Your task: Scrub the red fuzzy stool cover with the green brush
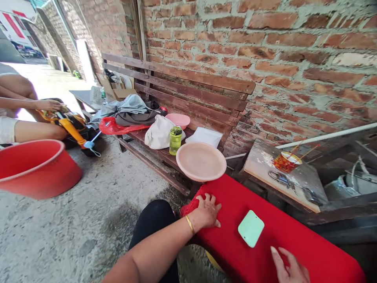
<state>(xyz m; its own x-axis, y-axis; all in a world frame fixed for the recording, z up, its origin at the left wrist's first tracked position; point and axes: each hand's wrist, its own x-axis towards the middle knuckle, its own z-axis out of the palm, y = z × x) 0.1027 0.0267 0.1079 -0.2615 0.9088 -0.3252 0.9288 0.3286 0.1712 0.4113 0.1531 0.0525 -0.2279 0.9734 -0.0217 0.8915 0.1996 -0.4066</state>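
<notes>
My left hand, with a gold bangle on its wrist, rests with spread fingers on the red cloth that covers a bench. At the lower right, my right hand hovers over or touches the same cloth, fingers apart and nothing in them. Part of it is cut off by the frame edge. Between the two hands lies a pale green rounded dish or tray, touched by neither. A round pinkish basin sits just beyond my left hand, at the cloth's far end.
A wooden bench along the brick wall holds a green bottle, white bag, pink bowl and clothes. At right, a board carries a paper bowl. A red tub and a seated person are left.
</notes>
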